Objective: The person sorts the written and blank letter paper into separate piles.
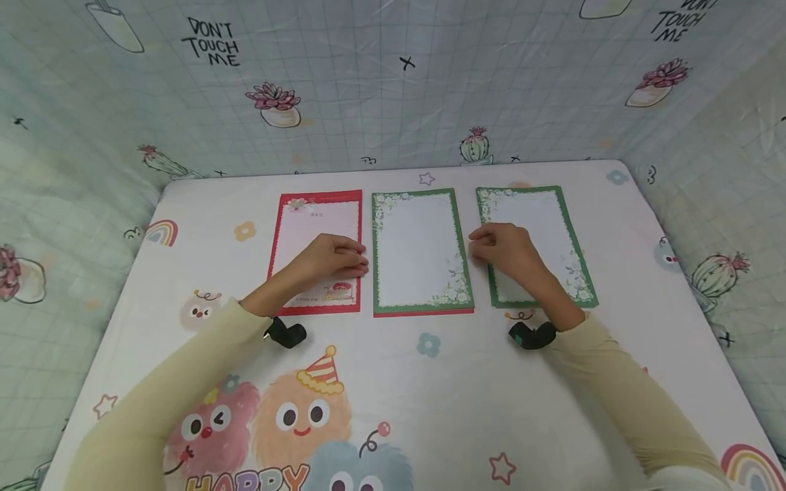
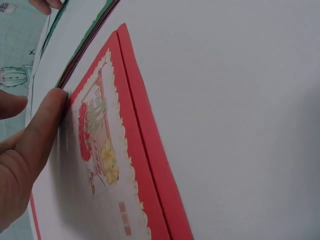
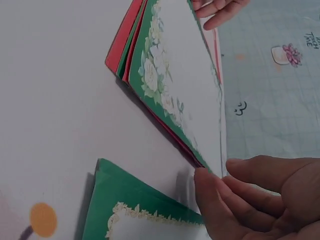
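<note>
Three paper stacks lie side by side on the table. My left hand [image 1: 344,258] rests on the red-bordered sheet [image 1: 307,225], and one straight finger [image 2: 42,127] touches the left edge of the middle green-bordered stack [image 1: 420,252]. My right hand [image 1: 491,245] lies on the right green-bordered sheet [image 1: 546,225]. Its loosely curled fingers [image 3: 240,195] touch the right edge of the middle stack [image 3: 170,85]. That stack shows red and green layers under its top sheet. Neither hand grips anything.
A cartoon-printed cloth covers the table [image 1: 430,395]. Cactus-print fabric walls [image 1: 393,82] close it in at the back and both sides. A small black camera sits at each wrist [image 1: 285,334] [image 1: 531,335].
</note>
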Available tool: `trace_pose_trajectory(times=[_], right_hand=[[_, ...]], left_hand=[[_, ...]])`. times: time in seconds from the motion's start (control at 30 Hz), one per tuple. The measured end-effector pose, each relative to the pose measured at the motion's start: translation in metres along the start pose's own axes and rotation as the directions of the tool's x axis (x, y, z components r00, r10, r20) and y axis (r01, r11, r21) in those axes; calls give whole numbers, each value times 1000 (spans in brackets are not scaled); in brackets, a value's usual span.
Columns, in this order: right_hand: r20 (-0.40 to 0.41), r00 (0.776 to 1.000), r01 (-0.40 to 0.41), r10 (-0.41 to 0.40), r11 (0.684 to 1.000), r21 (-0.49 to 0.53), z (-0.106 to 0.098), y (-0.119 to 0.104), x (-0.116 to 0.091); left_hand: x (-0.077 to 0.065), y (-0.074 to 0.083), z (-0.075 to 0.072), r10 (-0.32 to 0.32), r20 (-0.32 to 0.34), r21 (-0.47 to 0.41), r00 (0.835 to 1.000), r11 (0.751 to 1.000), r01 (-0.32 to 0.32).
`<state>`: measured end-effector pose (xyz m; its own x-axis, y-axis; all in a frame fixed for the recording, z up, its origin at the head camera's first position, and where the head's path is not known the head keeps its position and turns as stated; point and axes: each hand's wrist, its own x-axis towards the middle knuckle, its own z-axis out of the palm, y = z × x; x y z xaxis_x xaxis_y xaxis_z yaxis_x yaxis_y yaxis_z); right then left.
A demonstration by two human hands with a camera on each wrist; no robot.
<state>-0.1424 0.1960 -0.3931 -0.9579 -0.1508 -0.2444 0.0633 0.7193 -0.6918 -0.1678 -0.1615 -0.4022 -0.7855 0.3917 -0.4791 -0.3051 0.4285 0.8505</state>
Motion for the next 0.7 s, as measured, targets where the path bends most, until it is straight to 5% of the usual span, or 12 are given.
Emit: trace_pose_trajectory(times=[0.27, 0.7], right_hand=[[108, 990, -106, 93, 987, 120, 2, 6, 11], [122, 988, -120, 97, 973, 195, 3, 7, 17]], left_hand=[[13, 9, 3, -53, 34, 16, 998, 999, 52], [15, 17, 5, -57, 47, -25, 997, 998, 58]])
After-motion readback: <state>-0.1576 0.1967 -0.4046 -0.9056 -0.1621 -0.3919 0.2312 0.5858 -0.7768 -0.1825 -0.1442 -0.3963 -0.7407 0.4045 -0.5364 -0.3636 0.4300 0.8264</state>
